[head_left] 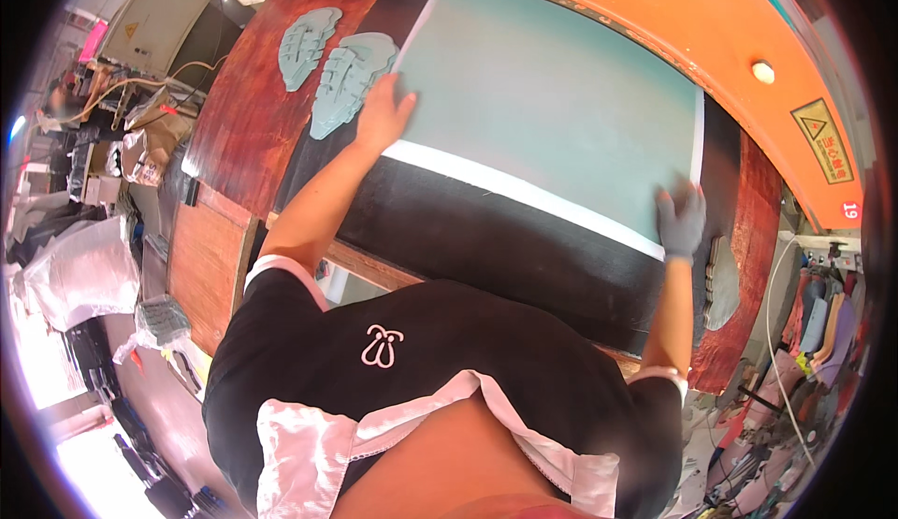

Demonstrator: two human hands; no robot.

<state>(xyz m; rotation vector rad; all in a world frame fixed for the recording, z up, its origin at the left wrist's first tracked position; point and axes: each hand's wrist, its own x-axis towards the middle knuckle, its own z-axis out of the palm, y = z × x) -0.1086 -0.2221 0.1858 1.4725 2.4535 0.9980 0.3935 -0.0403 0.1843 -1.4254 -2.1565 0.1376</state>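
A large grey-green sheet (pixel 552 89) with a white front edge lies on a black board (pixel 486 229) before me. My left hand (pixel 383 115), bare, is at the sheet's left edge with its thumb apart from the fingers. In a grey glove, my right hand (pixel 682 222) is by the sheet's near right corner, fingers spread and slightly blurred. Just left of my left hand is a grey-green, sole-shaped stack of ridged pieces (pixel 351 79). A similar piece (pixel 307 47) sits farther left. Neither hand visibly grips anything.
An orange machine beam (pixel 692 37) with a warning label arches across the far side. Reddish wooden boards (pixel 238 126) flank the black one. A flat grey piece (pixel 721 285) rests at the right edge. Clutter and plastic bags (pixel 79 266) stand on the left.
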